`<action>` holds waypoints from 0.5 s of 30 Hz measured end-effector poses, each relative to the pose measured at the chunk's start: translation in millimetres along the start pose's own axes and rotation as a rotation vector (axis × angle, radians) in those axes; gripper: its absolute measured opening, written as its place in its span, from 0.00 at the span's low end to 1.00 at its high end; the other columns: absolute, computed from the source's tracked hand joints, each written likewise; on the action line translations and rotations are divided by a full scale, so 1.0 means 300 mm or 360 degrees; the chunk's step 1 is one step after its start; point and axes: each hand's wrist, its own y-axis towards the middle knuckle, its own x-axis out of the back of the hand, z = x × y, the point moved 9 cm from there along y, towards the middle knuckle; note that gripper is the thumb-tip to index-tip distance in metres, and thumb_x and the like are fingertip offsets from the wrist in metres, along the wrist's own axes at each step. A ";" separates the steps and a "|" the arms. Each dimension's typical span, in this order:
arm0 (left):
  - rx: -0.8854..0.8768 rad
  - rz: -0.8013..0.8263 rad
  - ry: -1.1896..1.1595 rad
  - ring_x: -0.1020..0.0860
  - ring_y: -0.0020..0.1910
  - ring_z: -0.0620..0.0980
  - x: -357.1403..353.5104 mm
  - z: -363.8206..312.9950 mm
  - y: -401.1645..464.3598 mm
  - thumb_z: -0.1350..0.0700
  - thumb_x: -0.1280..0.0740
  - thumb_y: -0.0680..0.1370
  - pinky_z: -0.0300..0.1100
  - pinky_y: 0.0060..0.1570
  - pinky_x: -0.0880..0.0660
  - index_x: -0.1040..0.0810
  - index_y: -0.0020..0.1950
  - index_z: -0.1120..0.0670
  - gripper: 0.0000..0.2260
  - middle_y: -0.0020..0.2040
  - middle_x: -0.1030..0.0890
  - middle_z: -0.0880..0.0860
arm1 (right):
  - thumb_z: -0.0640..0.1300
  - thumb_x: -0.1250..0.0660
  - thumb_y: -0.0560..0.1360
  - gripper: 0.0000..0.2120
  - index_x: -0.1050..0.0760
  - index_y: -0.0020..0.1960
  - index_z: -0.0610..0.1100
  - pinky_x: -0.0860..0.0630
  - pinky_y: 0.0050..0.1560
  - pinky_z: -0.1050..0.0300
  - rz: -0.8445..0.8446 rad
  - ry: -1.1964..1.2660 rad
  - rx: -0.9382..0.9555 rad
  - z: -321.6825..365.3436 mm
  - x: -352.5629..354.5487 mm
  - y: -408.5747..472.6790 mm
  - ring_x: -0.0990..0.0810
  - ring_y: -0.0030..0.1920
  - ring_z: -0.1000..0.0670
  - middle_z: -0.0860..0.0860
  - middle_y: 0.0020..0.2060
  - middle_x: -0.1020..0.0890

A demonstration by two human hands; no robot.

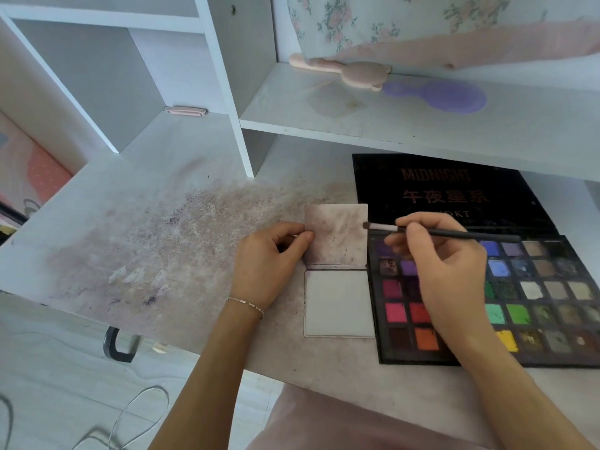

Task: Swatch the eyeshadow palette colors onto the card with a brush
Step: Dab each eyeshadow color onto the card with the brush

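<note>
This is looking like a home dressing corner in a bedroom: a white laminate desk with built-in white cubby shelves is carrying a pink bear-shaped hairbrush and a purple plastic hairbrush toward the shelf's back edge, while floral fabric is hanging behind.

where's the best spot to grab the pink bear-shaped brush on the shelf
Take the pink bear-shaped brush by its long narrow handle, the end pointing left along the white shelf, coming from above and in front. The wide bear head sits against the purple brush, so that end is probably crowded.
</note>
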 end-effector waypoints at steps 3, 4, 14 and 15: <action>-0.0012 0.0004 0.0007 0.23 0.37 0.33 0.000 -0.002 -0.002 0.54 0.30 0.72 0.25 0.39 0.29 0.25 0.35 0.35 0.13 0.31 0.23 0.33 | 0.34 0.41 0.76 0.12 0.24 0.43 0.49 0.26 0.38 0.70 -0.0080 -0.0034 -0.0039 -0.014 0.061 0.017 0.20 0.37 0.59 0.54 0.33 0.18; -0.0023 0.0005 0.0011 0.23 0.37 0.32 0.001 -0.003 -0.002 0.54 0.30 0.72 0.25 0.39 0.29 0.25 0.35 0.35 0.13 0.31 0.24 0.32 | 0.34 0.41 0.76 0.13 0.24 0.43 0.50 0.26 0.39 0.70 -0.0110 -0.0045 -0.0040 -0.018 0.082 0.019 0.20 0.37 0.59 0.54 0.34 0.18; -0.0052 0.0028 0.0025 0.23 0.39 0.32 -0.007 -0.003 0.005 0.55 0.30 0.72 0.23 0.39 0.30 0.23 0.37 0.38 0.10 0.34 0.22 0.33 | 0.39 0.41 0.75 0.12 0.28 0.39 0.53 0.26 0.32 0.64 -0.0065 -0.0473 -0.0080 -0.098 0.146 0.025 0.21 0.33 0.55 0.57 0.34 0.18; -0.0048 0.0030 0.0030 0.23 0.39 0.32 -0.007 -0.001 0.005 0.55 0.30 0.72 0.23 0.39 0.30 0.22 0.38 0.40 0.09 0.34 0.22 0.33 | 0.40 0.41 0.75 0.11 0.28 0.38 0.54 0.26 0.33 0.61 -0.0041 -0.0499 -0.0077 -0.098 0.140 0.024 0.21 0.33 0.53 0.54 0.33 0.19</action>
